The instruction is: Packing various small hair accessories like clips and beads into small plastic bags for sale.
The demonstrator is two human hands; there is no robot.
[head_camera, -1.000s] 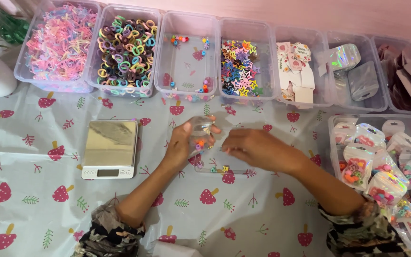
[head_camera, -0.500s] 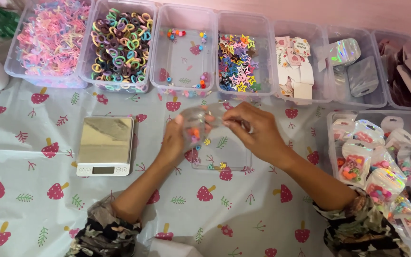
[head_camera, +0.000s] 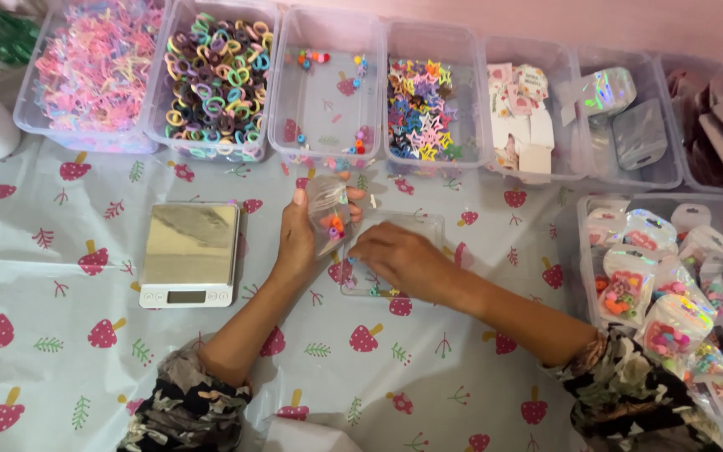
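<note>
At the centre of the frame, the left hand (head_camera: 299, 243) holds a small clear plastic pouch (head_camera: 329, 215) upright, thumb on its near face and fingers curled round the back; orange and pink beads sit in its lower part. Just right of it, the right hand (head_camera: 399, 259) rests palm down, fingers bent, on a shallow clear tray (head_camera: 416, 226) lying on the mushroom-print tablecloth (head_camera: 60, 360). Its fingertips point toward the pouch's lower edge, and whether they pinch anything cannot be told.

Left of the hands, a small digital scale (head_camera: 187, 254) with a shiny steel platform sits flat on the cloth. Along the top of the frame runs a row of clear bins: pastel hair elastics (head_camera: 98, 63) at upper left, coloured loop hair ties (head_camera: 215, 75) beside them, a nearly bare bin (head_camera: 328, 92) with a few beads directly above the pouch, then star-shaped clips (head_camera: 420, 109), paper cards (head_camera: 520, 121) and iridescent pouches (head_camera: 621, 117). At right, another bin (head_camera: 587, 251) holds filled packets (head_camera: 654, 293) of small accessories.
</note>
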